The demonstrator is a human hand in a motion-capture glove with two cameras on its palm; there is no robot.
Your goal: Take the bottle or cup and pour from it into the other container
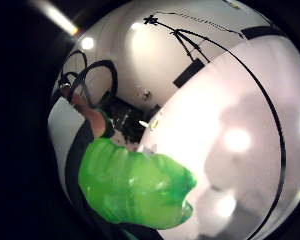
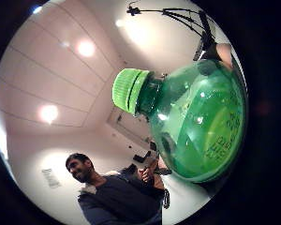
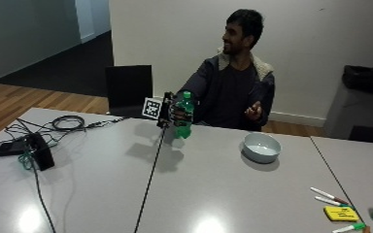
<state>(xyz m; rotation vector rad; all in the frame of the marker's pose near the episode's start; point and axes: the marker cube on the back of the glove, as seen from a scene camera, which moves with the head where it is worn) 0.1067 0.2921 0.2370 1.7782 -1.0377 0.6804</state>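
Outside view: hand (image 3: 176,112) grips capped green bottle (image 3: 184,116) above table (image 3: 193,184).

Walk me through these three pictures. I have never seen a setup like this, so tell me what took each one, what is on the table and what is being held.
There is no machine here: a person sits at a grey table wearing a black glove on the right hand. The ordinary picture comes from a camera across the table. The two round pictures come from tiny wide-angle cameras on that hand's palm, one by the thumb, one by the little finger, so they show whatever the palm faces.

The gloved hand holds a green bottle upright above the table, with its green cap still on. That is why the bottle fills so much of both round pictures.

On the table stands a white bowl, apart from the bottle; it is probably where the pouring will go. At the near corner lie some markers and a yellow block.
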